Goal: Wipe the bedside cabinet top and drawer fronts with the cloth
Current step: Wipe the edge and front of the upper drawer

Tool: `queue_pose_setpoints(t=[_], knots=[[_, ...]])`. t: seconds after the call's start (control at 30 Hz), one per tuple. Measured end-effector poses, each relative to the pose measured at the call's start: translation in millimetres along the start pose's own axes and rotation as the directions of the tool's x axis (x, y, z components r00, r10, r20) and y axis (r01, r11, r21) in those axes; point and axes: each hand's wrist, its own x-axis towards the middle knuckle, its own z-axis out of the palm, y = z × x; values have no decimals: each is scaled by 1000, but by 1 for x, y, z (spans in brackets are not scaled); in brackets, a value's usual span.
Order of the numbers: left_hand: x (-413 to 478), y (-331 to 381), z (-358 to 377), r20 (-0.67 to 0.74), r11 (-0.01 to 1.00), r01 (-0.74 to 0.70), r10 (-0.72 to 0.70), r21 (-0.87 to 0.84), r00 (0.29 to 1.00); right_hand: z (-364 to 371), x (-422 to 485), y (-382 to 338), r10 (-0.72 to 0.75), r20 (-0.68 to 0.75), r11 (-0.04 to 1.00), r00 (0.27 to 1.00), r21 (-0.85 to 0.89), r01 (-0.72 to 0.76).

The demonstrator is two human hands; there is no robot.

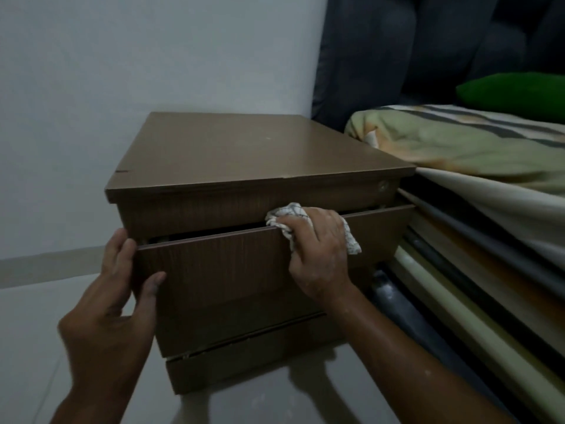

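A brown wooden bedside cabinet (244, 148) stands against the white wall. Its upper drawer (220, 264) is pulled out a little, with a dark gap above its front. My right hand (318, 249) grips a white checked cloth (287, 214) and holds it on the drawer's top edge, right of the middle. My left hand (116, 289) holds the drawer front's left end, fingers round the side and thumb on the face. A lower drawer front (244, 362) sits below, slightly ajar.
A bed (477, 215) with a striped sheet and a green pillow (513, 90) presses close against the cabinet's right side. A dark padded headboard (397, 56) rises behind. Pale tiled floor (36, 332) lies to the left and in front.
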Motion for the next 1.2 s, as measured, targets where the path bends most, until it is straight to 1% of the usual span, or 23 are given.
queue_pose_setpoints(t=[0.1, 0.2, 0.27, 0.37, 0.47, 0.5, 0.57, 0.63, 0.67, 0.7, 0.73, 0.8, 0.93, 1.03, 1.13, 1.2], knots=[[-1, -16, 4, 66, 1000, 29, -29, -8, 997, -12, -4, 36, 31, -7, 998, 999, -47, -31], [-3, -19, 6, 59, 998, 52, -51, -16, 997, -24, -9, 69, 68, -3, 993, 998, -92, -68], [-3, -17, 7, 33, 998, 43, -42, -34, 999, -32, -10, 87, 95, -2, 989, 995, -110, -95], [-3, -11, 4, -14, 1000, -16, 16, -18, 1000, -44, -10, 107, 147, -8, 982, 989, -120, -147], [-10, 0, 1, -84, 983, -121, 133, 135, 988, -53, -11, 128, 196, -18, 969, 980, -151, -197], [-13, 4, 1, -103, 973, -151, 170, 177, 980, -54, -11, 133, 225, -37, 961, 974, -155, -228], [-18, 9, 2, -114, 965, -178, 202, 193, 973, -54, -10, 139, 322, -128, 934, 938, -117, -337], [-20, 11, 4, -110, 966, -185, 207, 180, 972, -52, -10, 141, 441, -278, 888, 853, -5, -461], [-20, 10, 4, -105, 965, -191, 212, 180, 972, -51, -11, 140, 461, -361, 876, 811, 40, -480], [-19, 9, 5, -101, 962, -198, 219, 185, 970, -51, -13, 138, 441, -430, 884, 788, 58, -464], [-17, 8, 6, -98, 960, -202, 223, 192, 970, -51, -14, 136, 402, -469, 902, 786, 54, -429], [-12, 5, 8, -91, 960, -198, 219, 197, 972, -50, -12, 126, 344, -485, 930, 804, 57, -364], [-3, -2, 14, -62, 970, -184, 196, 159, 979, -40, 1, 87, 297, -442, 955, 846, 144, -259], [0, -9, 14, -51, 966, -218, 227, 141, 973, -23, 4, 54, 260, -402, 957, 878, 230, -178], [1, -16, 10, -51, 967, -230, 236, 107, 970, 2, 3, 2, 205, -374, 944, 905, 320, -82], [3, -21, 5, -40, 971, -219, 224, 94, 974, 22, -2, -40, 132, -348, 932, 928, 363, 4]])
